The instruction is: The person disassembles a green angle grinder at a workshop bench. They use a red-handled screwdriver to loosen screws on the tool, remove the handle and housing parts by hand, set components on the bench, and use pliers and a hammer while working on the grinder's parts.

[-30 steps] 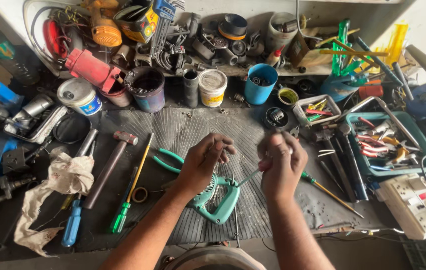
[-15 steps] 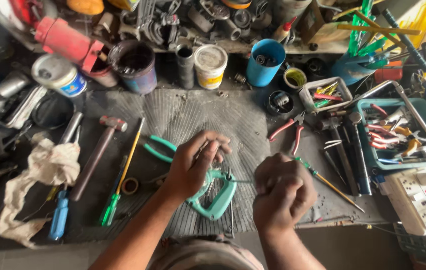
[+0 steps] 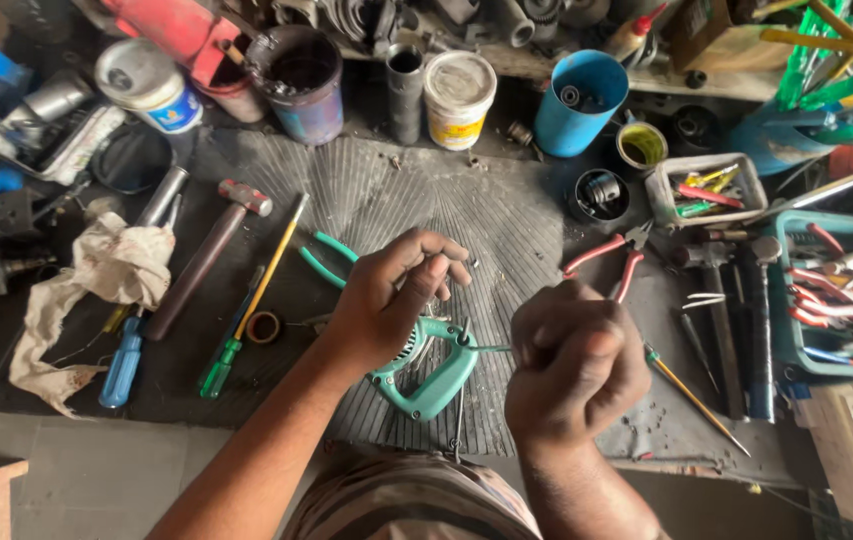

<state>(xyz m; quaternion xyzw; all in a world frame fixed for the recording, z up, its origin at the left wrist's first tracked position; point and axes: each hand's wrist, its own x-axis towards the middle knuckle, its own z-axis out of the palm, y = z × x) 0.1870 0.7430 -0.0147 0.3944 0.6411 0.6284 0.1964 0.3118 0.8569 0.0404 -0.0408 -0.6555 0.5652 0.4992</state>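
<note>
Left hand: fingers curled, pinching something small above the green housing.
Right hand: tight fist, gripping a thin wire.
Housing: on ribbed mat, between both hands.
Nearby: hammer, red pliers.

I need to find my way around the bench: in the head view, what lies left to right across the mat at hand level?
White rag → blue-handled screwdriver → hammer → green-handled screwdriver → left hand → teal tool housing → right hand → red-handled pliers.
</note>
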